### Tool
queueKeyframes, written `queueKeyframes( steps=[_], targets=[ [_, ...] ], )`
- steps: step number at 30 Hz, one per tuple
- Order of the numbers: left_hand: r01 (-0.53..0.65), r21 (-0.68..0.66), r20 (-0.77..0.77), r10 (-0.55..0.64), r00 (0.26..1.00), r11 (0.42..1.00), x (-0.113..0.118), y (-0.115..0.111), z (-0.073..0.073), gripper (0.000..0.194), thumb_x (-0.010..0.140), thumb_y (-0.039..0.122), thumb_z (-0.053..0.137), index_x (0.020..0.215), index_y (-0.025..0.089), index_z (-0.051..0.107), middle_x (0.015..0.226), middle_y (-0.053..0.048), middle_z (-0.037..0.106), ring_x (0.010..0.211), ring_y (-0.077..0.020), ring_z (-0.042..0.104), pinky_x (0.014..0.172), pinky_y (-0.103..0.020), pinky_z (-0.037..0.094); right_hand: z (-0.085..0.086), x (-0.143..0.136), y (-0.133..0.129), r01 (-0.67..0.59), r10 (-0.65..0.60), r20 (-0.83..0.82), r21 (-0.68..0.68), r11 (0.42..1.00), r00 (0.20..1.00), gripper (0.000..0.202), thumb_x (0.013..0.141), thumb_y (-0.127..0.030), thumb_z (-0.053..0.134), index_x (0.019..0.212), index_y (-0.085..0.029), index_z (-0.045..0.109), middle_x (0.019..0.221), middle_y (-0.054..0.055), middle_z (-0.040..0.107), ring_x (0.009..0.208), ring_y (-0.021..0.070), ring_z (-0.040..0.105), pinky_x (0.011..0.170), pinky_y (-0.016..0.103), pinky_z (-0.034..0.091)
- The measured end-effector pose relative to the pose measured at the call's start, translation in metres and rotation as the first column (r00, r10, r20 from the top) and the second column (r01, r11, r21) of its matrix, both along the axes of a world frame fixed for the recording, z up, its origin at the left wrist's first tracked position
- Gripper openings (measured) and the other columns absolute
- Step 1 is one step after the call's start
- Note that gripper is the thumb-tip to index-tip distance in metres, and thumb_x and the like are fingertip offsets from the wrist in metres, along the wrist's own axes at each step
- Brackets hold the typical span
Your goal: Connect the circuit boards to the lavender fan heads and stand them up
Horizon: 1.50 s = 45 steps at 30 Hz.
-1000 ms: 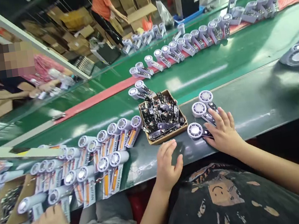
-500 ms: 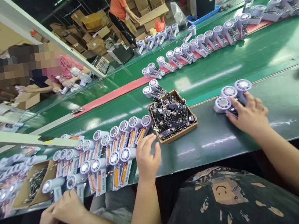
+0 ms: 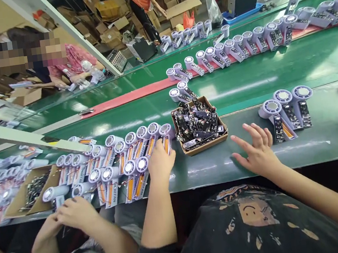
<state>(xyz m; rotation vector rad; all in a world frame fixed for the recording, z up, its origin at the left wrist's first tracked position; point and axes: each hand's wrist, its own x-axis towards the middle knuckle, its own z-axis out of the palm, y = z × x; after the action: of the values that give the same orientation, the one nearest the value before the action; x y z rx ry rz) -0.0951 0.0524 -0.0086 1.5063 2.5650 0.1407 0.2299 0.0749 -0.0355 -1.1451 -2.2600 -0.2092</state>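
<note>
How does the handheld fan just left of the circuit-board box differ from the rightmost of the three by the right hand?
The left fan shows an orange strip; the rightmost fan shows a dark circuit board. The wearer's left hand partly covers the left fan; no hand covers the rightmost fan. Both are pale lilac and round-headed.

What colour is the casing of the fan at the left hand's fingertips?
The casing is pale purple; it shows best in the head view.
</note>
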Motion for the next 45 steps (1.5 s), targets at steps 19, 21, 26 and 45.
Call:
queueKeyframes(
  steps=[19,21,26,45],
  targets=[
    [0.66,0.623,-0.221,-0.715,0.664,0.42,0.086,-0.086,-0.023,0.026,0.092,0.007,0.05,0.115,0.016,0.059,0.1,-0.007,0.07,0.088,-0.0199,0.065,0.079,-0.032,0.05,0.001,-0.038,-0.002,-0.456,0.424,-0.17,-0.255,0.853,0.889,0.024,0.1,-0.027,0.05,0.118,-0.018,0.063,0.129,0.01,0.059,0.115,0.0245,0.053,0.094,0.042,0.037],
    [0.657,0.582,-0.341,-0.59,0.732,0.479,0.082,-0.082,-0.023,0.023,0.091,0.014,0.057,0.114,0.016,0.061,0.102,-0.01,0.069,0.09,-0.0248,0.063,0.085,-0.041,0.047,0.01,-0.042,0.017,-0.396,0.37,-0.155,-0.204,0.895,0.916,0.021,0.1,-0.024,0.049,0.114,-0.02,0.065,0.122,0.007,0.064,0.111,0.0213,0.055,0.092,0.039,0.038],
    [0.575,0.489,-0.171,-0.574,0.801,0.656,0.082,-0.07,-0.029,0.024,0.093,0.021,0.054,0.113,0.011,0.062,0.114,-0.015,0.063,0.106,-0.0301,0.057,0.096,-0.049,0.045,0.039,-0.079,0.061,-0.034,0.133,0.209,-0.418,0.908,0.969,0.024,0.095,-0.033,0.059,0.109,-0.016,0.068,0.108,0.011,0.067,0.108,0.032,0.055,0.088,0.044,0.035],
    [-0.141,0.449,-0.195,0.25,0.948,0.883,-0.047,-0.11,-0.03,0.084,0.083,0.044,0.07,0.145,-0.001,0.036,0.144,-0.034,0.037,0.132,-0.0471,0.041,0.104,-0.06,0.039,0.02,-0.014,0.017,-0.61,0.595,-0.142,-0.114,0.784,0.791,0.01,0.093,-0.017,0.056,0.095,-0.021,0.066,0.113,0.008,0.063,0.102,0.0266,0.055,0.092,0.048,0.04]
  ],
)
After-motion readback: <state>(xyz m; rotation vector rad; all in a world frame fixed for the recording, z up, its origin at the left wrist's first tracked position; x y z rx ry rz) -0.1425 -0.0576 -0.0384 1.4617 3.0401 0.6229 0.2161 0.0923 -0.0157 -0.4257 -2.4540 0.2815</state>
